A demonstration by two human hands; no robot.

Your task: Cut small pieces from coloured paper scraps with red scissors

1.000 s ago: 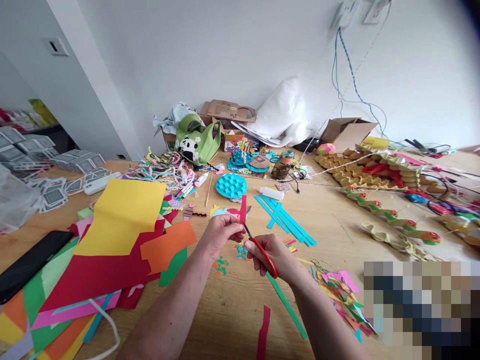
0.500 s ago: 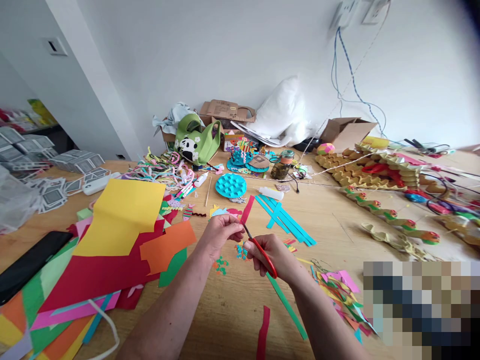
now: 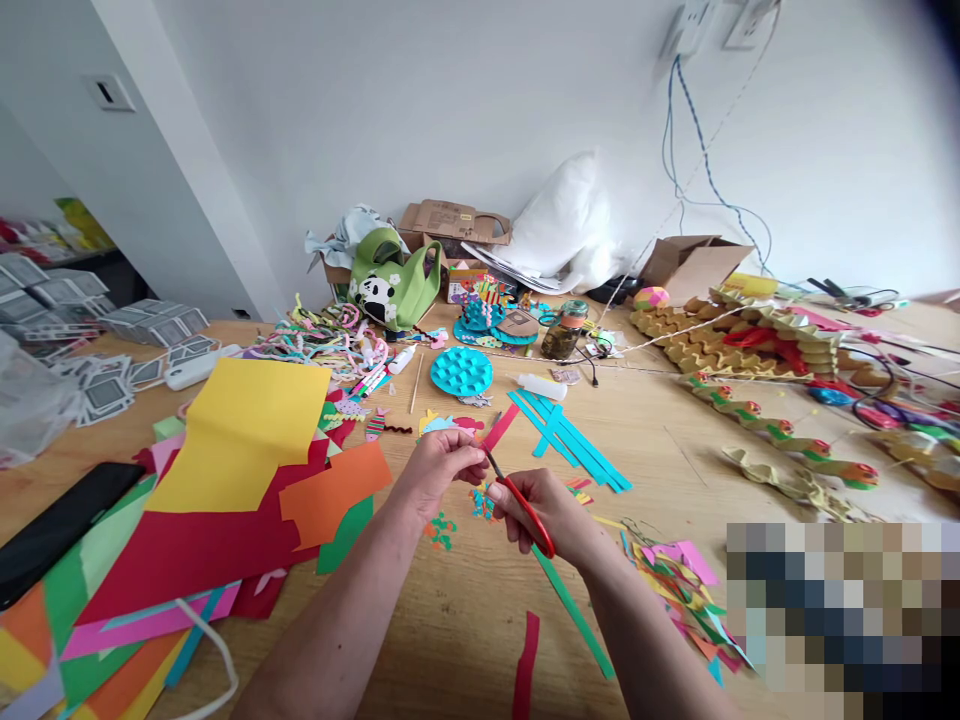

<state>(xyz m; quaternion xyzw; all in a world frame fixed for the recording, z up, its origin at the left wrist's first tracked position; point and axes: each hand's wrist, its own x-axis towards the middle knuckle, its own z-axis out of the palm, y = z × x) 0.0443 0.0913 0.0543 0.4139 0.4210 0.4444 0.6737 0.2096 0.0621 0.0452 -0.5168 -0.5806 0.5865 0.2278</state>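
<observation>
In the head view, we had the red strip (image 3: 500, 428) above the table (image 3: 442, 620), its near end pinched between the thumb and fingers of our left hand (image 3: 448, 465). Our right hand (image 3: 538, 505) was wrapped around the handles of the scissors (image 3: 534, 525), their blades up against the strip by our left fingertips; we could not tell how far they were parted. The strip looked like paper, so we judged it light, limp and easily creased or torn, best pinched close to the blades. The scissors seemed stiff, with the handle loops the place to grip. Farther back, the glass jar (image 3: 561, 342) held something dark that we could not identify. The white bottle (image 3: 542, 386) lay on its side, its contents unclear; neither the green bag (image 3: 409, 290) nor the cardboard box (image 3: 675, 272) showed us its inside.
</observation>
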